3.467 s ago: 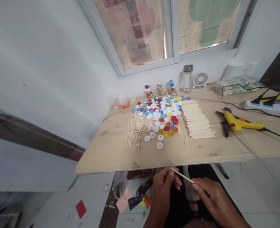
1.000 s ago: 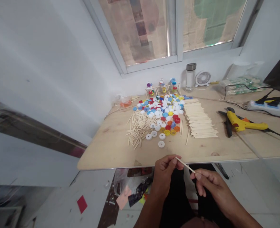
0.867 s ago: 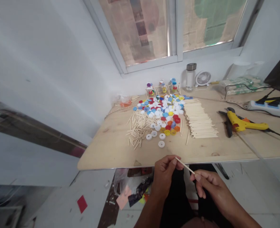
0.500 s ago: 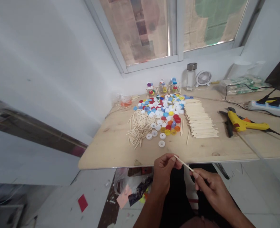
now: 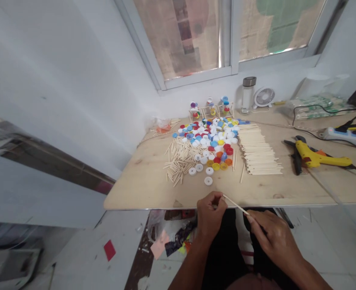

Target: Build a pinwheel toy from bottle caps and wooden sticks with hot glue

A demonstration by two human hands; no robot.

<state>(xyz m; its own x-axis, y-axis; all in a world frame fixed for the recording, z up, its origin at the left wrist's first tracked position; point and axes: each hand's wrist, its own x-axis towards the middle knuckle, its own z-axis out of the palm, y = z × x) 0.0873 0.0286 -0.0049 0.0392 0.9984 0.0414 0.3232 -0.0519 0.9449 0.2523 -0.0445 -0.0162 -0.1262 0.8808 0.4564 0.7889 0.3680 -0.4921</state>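
My left hand (image 5: 211,215) and my right hand (image 5: 274,235) hold one thin wooden stick (image 5: 236,204) between them, just in front of the near edge of a plywood table (image 5: 141,181). The left fingers pinch one end, and the right fingertips pinch the other. On the table lie a heap of multicoloured plastic bottle caps (image 5: 208,141), loose short wooden sticks (image 5: 180,159), and a neat stack of longer sticks (image 5: 258,151). All of these are beyond my hands' reach point.
Several small stick-and-cap models (image 5: 210,108) stand at the back. To the right lie a yellow glue gun (image 5: 319,158), pliers (image 5: 295,159) and a power strip (image 5: 345,137). A glass bottle (image 5: 247,94) and small fan (image 5: 264,96) stand by the window. Scraps (image 5: 171,235) litter the floor.
My hands have risen slightly towards the table edge, still holding the stick. The view has shifted a little, so the table sits slightly further right and higher.
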